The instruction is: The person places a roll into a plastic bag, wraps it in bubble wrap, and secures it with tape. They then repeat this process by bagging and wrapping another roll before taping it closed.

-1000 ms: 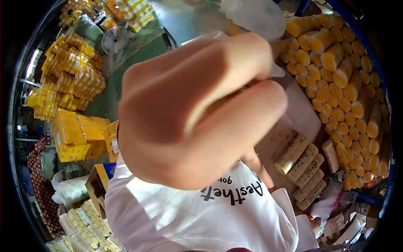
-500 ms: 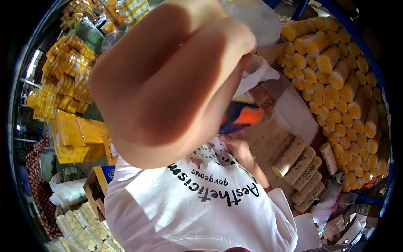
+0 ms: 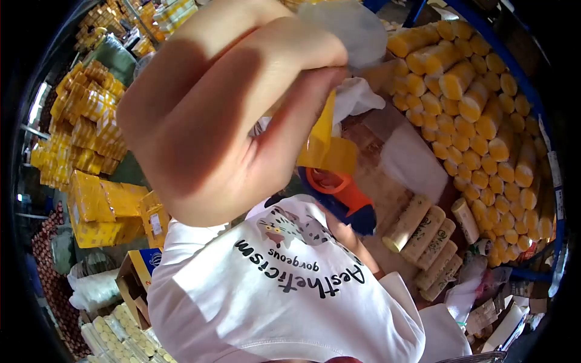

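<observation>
My left hand [image 3: 224, 115] is very large in the head view, raised close to the camera with its fingers folded. Between thumb and fingers it pinches the end of a strip of yellow packing tape [image 3: 319, 136]. Below, the tape runs to an orange and dark blue tape dispenser [image 3: 342, 190], just in front of my white shirt. My right hand [image 3: 343, 235] is wrapped around the dispenser, which hides most of its fingers. Whatever lies behind my left hand is covered from sight.
Yellow-ended rolls [image 3: 484, 127] are stacked high on the right. Several pale printed cylinders [image 3: 426, 236] lie nearer me. Yellow taped boxes [image 3: 103, 206] and an open carton [image 3: 134, 284] stand left. White plastic [image 3: 357, 100] lies beyond the dispenser.
The dispenser, blurred and partly covered earlier, now shows more fully and lower. Yellow tape has come into view between it and my left hand, which has shifted slightly left.
</observation>
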A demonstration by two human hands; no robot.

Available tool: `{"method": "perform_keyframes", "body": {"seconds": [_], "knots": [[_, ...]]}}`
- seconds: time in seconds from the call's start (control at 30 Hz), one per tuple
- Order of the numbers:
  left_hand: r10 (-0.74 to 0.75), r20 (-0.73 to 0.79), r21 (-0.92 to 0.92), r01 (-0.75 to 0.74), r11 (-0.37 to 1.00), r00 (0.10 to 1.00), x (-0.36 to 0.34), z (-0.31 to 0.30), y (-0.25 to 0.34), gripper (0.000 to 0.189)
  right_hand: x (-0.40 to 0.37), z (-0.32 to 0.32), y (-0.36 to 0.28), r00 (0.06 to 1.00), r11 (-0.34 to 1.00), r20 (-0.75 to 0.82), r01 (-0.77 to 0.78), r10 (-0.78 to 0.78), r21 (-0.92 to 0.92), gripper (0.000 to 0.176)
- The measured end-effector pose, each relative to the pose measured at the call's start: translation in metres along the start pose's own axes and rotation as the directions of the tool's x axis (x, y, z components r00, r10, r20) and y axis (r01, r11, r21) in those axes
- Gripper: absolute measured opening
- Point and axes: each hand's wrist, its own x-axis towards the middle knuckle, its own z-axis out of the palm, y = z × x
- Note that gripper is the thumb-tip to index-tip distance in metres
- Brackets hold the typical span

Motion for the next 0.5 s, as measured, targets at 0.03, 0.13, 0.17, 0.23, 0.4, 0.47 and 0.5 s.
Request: {"method": "perform_keyframes", "body": {"seconds": [0.03,0.13,0.17,0.23,0.4,0.47,0.5], "knots": [[0.011,-0.068,-0.055,-0.015,0.998,0.998,-0.004,0.005,-0.005,0.017,0.002,0.000,0.005,1.000,0.999,-0.030,0.002,-0.001,0.036,0.052],[0.034,-0.241,-0.175,-0.078,0.982,0.970,-0.010,0.020,-0.014,0.017,0.001,-0.006,0.028,0.984,0.928,-0.139,-0.049,0.107,0.368,0.047],[0.036,-0.295,-0.204,-0.100,0.974,0.955,-0.009,0.029,-0.015,0.016,-0.001,-0.010,0.030,0.978,0.966,-0.181,-0.050,0.099,0.255,0.042],[0.037,-0.418,-0.265,-0.161,0.951,0.908,-0.008,0.053,-0.020,0.016,0.000,-0.015,0.028,0.962,0.981,-0.239,-0.092,0.132,0.172,0.037],[0.036,-0.289,-0.332,-0.135,0.934,0.957,0.000,0.054,-0.020,0.013,0.004,-0.025,0.010,0.950,0.936,-0.205,-0.165,0.236,0.312,0.046],[0.055,-0.276,-0.309,-0.143,0.940,0.960,-0.005,0.062,-0.026,0.013,0.005,-0.031,0.007,0.971,0.923,-0.120,-0.155,0.209,0.352,0.048],[0.082,-0.267,-0.316,-0.168,0.934,0.960,-0.007,0.062,-0.029,0.013,0.001,-0.045,0.021,0.981,0.934,-0.056,-0.157,0.184,0.320,0.049]]}}
